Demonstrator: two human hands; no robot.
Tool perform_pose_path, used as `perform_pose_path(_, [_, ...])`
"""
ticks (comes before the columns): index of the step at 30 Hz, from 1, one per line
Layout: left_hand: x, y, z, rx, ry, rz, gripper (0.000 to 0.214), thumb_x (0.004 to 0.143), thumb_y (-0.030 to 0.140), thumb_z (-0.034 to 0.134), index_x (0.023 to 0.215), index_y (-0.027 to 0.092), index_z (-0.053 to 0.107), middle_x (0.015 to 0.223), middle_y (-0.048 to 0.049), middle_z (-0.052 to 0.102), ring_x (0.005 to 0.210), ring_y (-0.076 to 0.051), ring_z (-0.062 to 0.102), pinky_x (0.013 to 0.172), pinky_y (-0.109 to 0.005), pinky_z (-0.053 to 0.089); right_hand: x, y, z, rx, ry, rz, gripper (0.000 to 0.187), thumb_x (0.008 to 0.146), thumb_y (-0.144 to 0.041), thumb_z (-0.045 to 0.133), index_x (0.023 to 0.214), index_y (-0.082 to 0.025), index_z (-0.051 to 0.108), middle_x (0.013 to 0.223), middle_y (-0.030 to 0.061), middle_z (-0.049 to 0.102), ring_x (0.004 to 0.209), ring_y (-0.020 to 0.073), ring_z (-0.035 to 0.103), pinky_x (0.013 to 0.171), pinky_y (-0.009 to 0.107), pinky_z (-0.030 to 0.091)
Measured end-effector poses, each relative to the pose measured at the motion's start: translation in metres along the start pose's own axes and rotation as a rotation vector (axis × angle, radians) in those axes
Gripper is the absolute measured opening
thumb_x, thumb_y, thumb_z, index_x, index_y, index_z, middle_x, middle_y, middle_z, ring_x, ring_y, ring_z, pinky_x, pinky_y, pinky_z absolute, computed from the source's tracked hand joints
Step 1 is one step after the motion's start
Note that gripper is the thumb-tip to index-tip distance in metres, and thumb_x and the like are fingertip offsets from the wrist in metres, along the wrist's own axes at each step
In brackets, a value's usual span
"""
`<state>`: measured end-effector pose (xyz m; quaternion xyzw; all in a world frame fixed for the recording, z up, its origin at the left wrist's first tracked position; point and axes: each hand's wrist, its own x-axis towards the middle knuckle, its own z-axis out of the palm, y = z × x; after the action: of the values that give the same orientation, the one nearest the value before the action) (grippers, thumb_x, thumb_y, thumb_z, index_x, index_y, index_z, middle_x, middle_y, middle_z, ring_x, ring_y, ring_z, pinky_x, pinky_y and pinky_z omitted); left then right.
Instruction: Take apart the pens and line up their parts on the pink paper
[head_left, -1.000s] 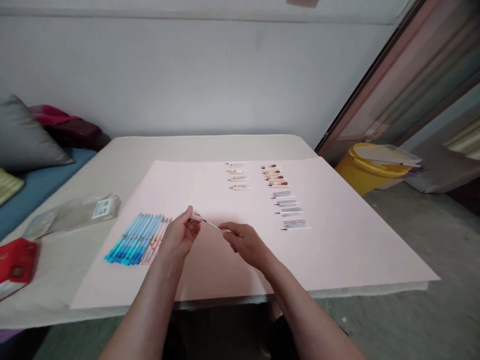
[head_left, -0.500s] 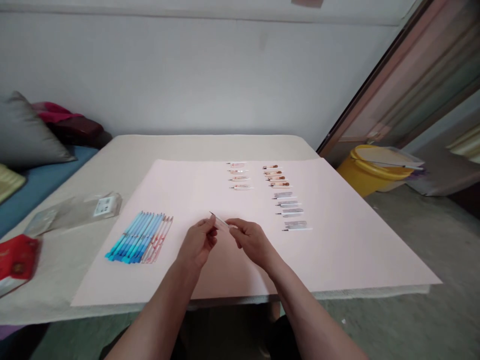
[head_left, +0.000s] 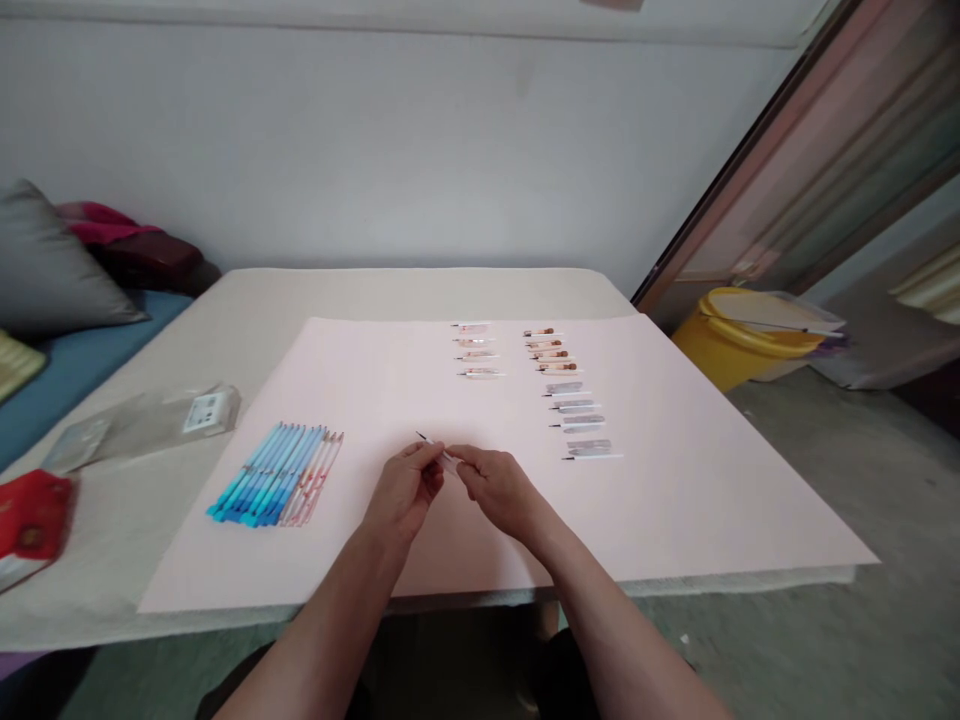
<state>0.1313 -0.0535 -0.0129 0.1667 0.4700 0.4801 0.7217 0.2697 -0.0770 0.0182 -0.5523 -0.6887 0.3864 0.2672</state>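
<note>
Between my two hands is a slim white pen refill (head_left: 427, 439) with a dark tip pointing up and left. My left hand (head_left: 407, 485) pinches it behind the tip with thumb and fingers. The fingers of my right hand (head_left: 495, 485) are closed on its rear end, where a short pale, clear-looking piece (head_left: 450, 465) shows. Fingers hide much of both. Left of my hands lies a row of blue pens (head_left: 259, 475), with several clear, red-patterned pens (head_left: 311, 480) beside them.
Taken-apart pens lie in sets on the pink sheet (head_left: 675, 500): pale pink ones (head_left: 478, 356), brown ones (head_left: 551, 354) and grey ones (head_left: 589, 447). A clear plastic bag (head_left: 157, 420) and a red packet (head_left: 34, 515) lie left. A yellow bucket (head_left: 720, 350) stands right of the table.
My left fingers have slid along the refill toward my right hand, so more of the tip end sticks out. My hands are closer together. The laid-out pens have not moved.
</note>
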Motion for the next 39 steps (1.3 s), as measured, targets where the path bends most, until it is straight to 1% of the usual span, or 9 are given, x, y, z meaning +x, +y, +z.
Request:
perform_pose_path(3, [0.003,0.002,0.001,-0.018,0.061,0.004,0.012,0.063,0.013,0.07,0.063,0.011,0.058,0.057,0.0003,0.054,0.049,-0.005,0.05,0.041,-0.014,0.042,0.001,0.001,0.0,0.047,-0.01,0.05,0.035,0.083,-0.022,0.039,0.109,-0.02,0.062,0.058,-0.0019,0.056,0.059,0.0119,0.051,0.061,0.024,0.037])
perform_pose_path(7, [0.008,0.02,-0.004,-0.113,0.161,0.047,0.014,0.064,0.008,0.067,0.059,0.012,0.054,0.053,0.0017,0.052,0.045,-0.005,0.048,0.038,-0.013,0.041,0.0,0.004,-0.011,0.16,-0.026,0.166,0.022,0.077,-0.024,0.045,0.088,-0.016,0.063,0.052,-0.0029,0.054,0.051,0.0103,0.047,0.052,0.021,0.034])
perform_pose_path(11, [0.008,0.035,-0.012,-0.133,0.154,0.081,0.014,0.065,0.008,0.065,0.061,0.013,0.053,0.053,0.0024,0.052,0.045,-0.005,0.049,0.039,-0.013,0.042,0.0,0.009,-0.023,0.315,0.096,0.211,0.017,0.074,-0.024,0.045,0.075,-0.015,0.06,0.057,-0.002,0.054,0.049,0.0085,0.041,0.047,0.02,0.03])
perform_pose_path(14, [0.004,0.027,-0.01,-0.058,0.095,0.011,0.012,0.065,0.011,0.067,0.065,0.013,0.056,0.056,0.0018,0.053,0.046,-0.005,0.05,0.04,-0.014,0.043,0.005,0.013,-0.022,0.334,0.191,0.226,0.019,0.069,-0.02,0.044,0.074,-0.016,0.061,0.063,-0.0012,0.057,0.049,0.0076,0.04,0.047,0.02,0.029])
perform_pose_path(19, [-0.007,-0.003,0.004,0.05,-0.046,-0.1,0.015,0.064,0.018,0.071,0.068,0.013,0.057,0.058,0.0017,0.053,0.048,-0.005,0.05,0.043,-0.015,0.042,0.014,0.021,-0.006,0.217,0.173,0.161,0.026,0.072,-0.021,0.043,0.081,-0.017,0.067,0.068,0.0004,0.061,0.055,0.0101,0.049,0.056,0.023,0.037])
perform_pose_path(25, [-0.011,-0.016,0.009,0.079,-0.101,-0.098,0.019,0.064,0.023,0.072,0.076,0.013,0.061,0.068,-0.0002,0.055,0.055,-0.004,0.051,0.049,-0.015,0.041,0.013,0.028,0.003,0.079,0.206,0.089,0.019,0.076,-0.023,0.048,0.08,-0.018,0.066,0.074,0.0018,0.065,0.07,0.0133,0.056,0.065,0.025,0.04])
perform_pose_path(27, [-0.01,-0.017,0.008,0.088,-0.1,-0.093,0.019,0.064,0.023,0.072,0.076,0.013,0.062,0.069,-0.0008,0.056,0.056,-0.005,0.052,0.051,-0.016,0.042,0.011,0.026,0.003,0.059,0.184,0.073,0.02,0.077,-0.021,0.047,0.08,-0.018,0.066,0.078,0.0025,0.066,0.074,0.0135,0.057,0.068,0.025,0.04])
perform_pose_path(33, [-0.007,-0.021,0.007,0.08,-0.046,-0.053,0.018,0.062,0.022,0.073,0.073,0.012,0.062,0.069,-0.0019,0.058,0.058,-0.007,0.054,0.056,-0.019,0.043,0.009,0.017,0.0,-0.07,0.014,0.025,0.023,0.083,-0.021,0.042,0.087,-0.019,0.065,0.088,0.0033,0.065,0.08,0.014,0.056,0.071,0.024,0.039])
perform_pose_path(39, [-0.005,-0.023,0.006,0.061,-0.056,-0.029,0.018,0.061,0.021,0.073,0.069,0.012,0.06,0.07,-0.0042,0.06,0.065,-0.011,0.057,0.062,-0.023,0.046,0.007,0.013,0.0,-0.18,-0.045,0.034,0.023,0.081,-0.015,0.045,0.097,-0.018,0.062,0.095,0.0053,0.062,0.086,0.0147,0.055,0.073,0.023,0.038])
